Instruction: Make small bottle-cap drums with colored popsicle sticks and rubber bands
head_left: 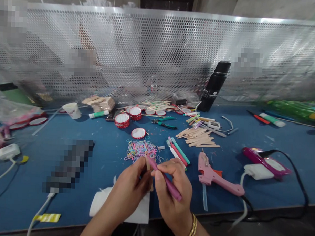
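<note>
My right hand [174, 187] is closed round a purple marker [170, 186], with its tip end toward the upper left. The tip end meets the top of a wooden craft stick [148, 162], which my left hand [133, 181] pinches upright. Part of the stick is hidden behind my fingers. Just beyond both hands lies a pile of small pastel rubber bands [139, 148]. Several markers [178, 151] lie side by side to the right of that pile. Under my left wrist is a white sheet of paper [141, 212].
At the right lie a pink glue gun [212, 176] and a magenta power strip [264, 163] with cords. Loose craft sticks [199, 136], pliers [164, 122] and red-rimmed discs [138, 133] sit farther back. A black bottle [215, 87] leans on the perforated metal screen [149, 52]. A blurred dark object [70, 166] lies left.
</note>
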The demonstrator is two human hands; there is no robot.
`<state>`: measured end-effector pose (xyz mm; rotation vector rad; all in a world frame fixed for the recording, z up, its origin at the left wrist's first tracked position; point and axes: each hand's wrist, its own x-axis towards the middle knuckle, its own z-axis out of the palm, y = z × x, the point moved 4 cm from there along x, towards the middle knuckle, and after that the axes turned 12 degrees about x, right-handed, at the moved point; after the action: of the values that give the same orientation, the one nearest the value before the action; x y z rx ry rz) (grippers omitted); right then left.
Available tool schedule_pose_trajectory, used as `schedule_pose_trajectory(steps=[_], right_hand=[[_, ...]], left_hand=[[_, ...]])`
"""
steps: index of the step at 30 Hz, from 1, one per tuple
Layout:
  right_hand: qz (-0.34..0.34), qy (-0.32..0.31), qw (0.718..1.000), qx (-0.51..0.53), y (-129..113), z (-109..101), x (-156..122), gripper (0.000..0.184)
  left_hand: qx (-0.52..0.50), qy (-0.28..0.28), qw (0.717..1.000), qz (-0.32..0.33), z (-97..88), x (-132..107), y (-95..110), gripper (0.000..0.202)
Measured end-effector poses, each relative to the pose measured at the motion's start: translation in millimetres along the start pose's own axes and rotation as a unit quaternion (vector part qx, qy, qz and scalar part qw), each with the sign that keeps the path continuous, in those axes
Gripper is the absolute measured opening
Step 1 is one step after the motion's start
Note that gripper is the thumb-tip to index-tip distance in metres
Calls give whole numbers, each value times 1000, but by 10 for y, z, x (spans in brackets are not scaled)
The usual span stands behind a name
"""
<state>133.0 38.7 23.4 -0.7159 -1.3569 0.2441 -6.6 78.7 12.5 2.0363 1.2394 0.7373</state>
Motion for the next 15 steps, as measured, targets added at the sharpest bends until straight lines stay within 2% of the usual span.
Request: schedule_pose_trajectory(steps=[7,15], right_hand=[[15,19,1000,-14,21,-25,-9,10],[10,2,1000,-10,8,-12,-8,9]], left_hand=[[6,8,1000,-3,-1,-4,19,13],[3,6,1000,-3,-2,4,5,11]])
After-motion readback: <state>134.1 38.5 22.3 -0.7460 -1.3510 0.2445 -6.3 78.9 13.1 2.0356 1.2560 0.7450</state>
